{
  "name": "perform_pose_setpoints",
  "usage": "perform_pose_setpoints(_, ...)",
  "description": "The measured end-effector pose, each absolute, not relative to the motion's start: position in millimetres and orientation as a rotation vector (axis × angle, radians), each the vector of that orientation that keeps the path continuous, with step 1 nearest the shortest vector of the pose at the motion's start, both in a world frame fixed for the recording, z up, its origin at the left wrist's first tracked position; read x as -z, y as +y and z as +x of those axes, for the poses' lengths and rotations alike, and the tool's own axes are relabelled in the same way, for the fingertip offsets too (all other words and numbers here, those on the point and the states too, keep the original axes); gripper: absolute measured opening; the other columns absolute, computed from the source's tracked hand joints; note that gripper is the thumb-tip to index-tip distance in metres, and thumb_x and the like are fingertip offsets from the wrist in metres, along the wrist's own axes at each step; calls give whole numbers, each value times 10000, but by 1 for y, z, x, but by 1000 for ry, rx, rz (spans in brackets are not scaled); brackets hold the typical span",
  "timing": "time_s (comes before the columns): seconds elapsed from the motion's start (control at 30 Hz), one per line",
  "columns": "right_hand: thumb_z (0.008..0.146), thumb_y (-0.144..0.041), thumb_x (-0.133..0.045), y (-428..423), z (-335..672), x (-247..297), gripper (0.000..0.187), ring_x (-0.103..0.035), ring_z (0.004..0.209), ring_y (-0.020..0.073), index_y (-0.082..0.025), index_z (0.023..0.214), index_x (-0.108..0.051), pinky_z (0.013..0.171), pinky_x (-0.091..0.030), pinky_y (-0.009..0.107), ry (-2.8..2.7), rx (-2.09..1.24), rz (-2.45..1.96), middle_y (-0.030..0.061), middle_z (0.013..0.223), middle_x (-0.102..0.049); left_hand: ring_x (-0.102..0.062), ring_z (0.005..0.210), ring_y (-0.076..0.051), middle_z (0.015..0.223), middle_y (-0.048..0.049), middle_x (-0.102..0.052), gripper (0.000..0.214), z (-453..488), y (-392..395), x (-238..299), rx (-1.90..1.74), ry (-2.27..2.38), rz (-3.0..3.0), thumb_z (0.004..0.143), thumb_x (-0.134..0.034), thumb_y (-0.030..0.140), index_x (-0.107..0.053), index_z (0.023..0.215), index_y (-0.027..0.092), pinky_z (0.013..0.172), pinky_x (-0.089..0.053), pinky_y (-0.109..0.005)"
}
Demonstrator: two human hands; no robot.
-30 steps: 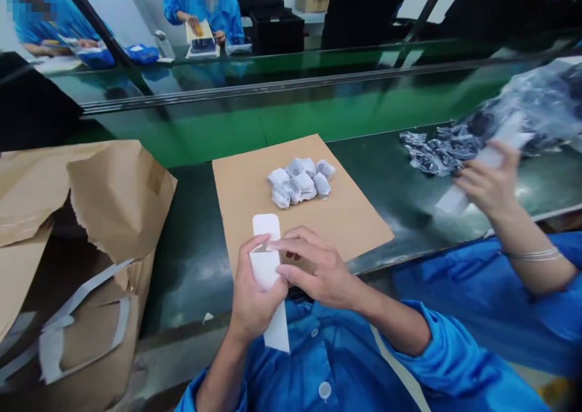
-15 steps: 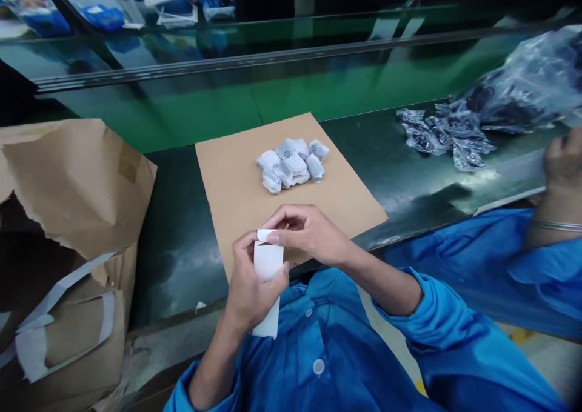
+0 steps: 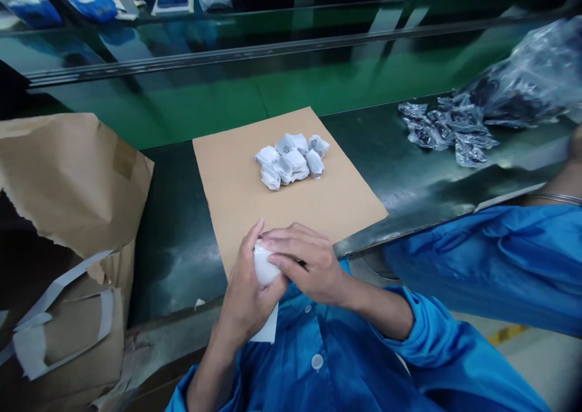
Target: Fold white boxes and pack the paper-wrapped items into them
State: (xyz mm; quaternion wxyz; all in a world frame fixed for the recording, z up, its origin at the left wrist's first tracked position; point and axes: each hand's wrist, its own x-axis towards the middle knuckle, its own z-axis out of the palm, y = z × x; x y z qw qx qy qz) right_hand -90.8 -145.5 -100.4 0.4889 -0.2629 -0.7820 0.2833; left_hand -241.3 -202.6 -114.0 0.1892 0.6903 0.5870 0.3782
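Note:
My left hand [image 3: 250,291] is wrapped round a narrow white box [image 3: 265,268], holding it upright in front of my body. The lower end of the box sticks out below the hand. My right hand [image 3: 313,263] lies against the top end, thumb and fingers closed over the upper edge, so the flap is mostly hidden. Beyond the hands, several small bundles in white paper wrapping [image 3: 291,160] sit in a cluster on a tan cardboard sheet [image 3: 236,200]. Dark printed marks show on some of the wrappers.
A torn brown paper-covered carton [image 3: 82,176] stands at the left. To the right, dark items in clear plastic bags [image 3: 448,127] lie on the dark green bench [image 3: 173,248], beside a large clear bag [image 3: 531,73]. A co-worker's blue sleeve [image 3: 482,266] is close on my right. Other people work across the bench.
The raised white flap at the box top has been folded down. My right hand has moved lower and now presses over that end. The left hand keeps its hold.

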Motion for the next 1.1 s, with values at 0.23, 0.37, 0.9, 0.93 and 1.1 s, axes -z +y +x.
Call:
perform_pose_setpoints(0.23, 924, -325, -640, -151, -78, 100, 444, -650, 1153, 210, -213, 1348, -571, 940, -550, 379, -1943, -908, -803, 112, 1356, -631, -691, 1027, -245, 1206, -101, -611, 541, -234, -189, 118, -1413, 1682, 1476, 799, -734, 352, -479, 1257, 218, 866, -582, -385)
perform_pose_setpoints(0.37, 820, -314, -745, -152, -71, 100, 733, -673, 1090, 225, -247, 1483, -438, 933, -540, 377, -1958, -1327, -1117, 84, 1331, -649, -705, 892, -210, 1105, -71, -619, 501, -244, -162, 121, -1842, 1626, 870, 902, -616, 434, -392, 1298, 224, 822, -590, -413)
perform_pose_setpoints(0.9, 917, -255, -580, -19, -26, 103, 433, -674, 993, 291, -173, 1341, -562, 801, -521, 376, -2244, -12, -1755, 127, 1174, -712, -649, 962, -279, 1149, -122, -710, 396, -294, -159, 143, -496, 1661, 2912, 981, -501, 338, -553, 1321, 142, 774, -480, -378)
perform_pose_setpoints(0.93, 926, -227, -549, -26, -22, 109, 443, -666, 1021, 292, -157, 1363, -541, 814, -521, 381, -2228, 13, -1754, 136, 1197, -701, -646, 962, -282, 1153, -122, -708, 401, -294, -160, 142, -502, 1672, 2916, 980, -503, 330, -542, 1331, 141, 774, -477, -377)
perform_pose_setpoints(1.1, 945, -287, -564, -80, 10, 119, 367, -679, 883, 230, -156, 1283, -623, 799, -528, 338, -2330, 46, -1568, 93, 975, -741, -578, 1163, -378, 1385, -212, -566, 553, -285, -165, 135, -458, 1676, 2880, 956, -520, 426, -472, 1411, 116, 971, -445, -503)
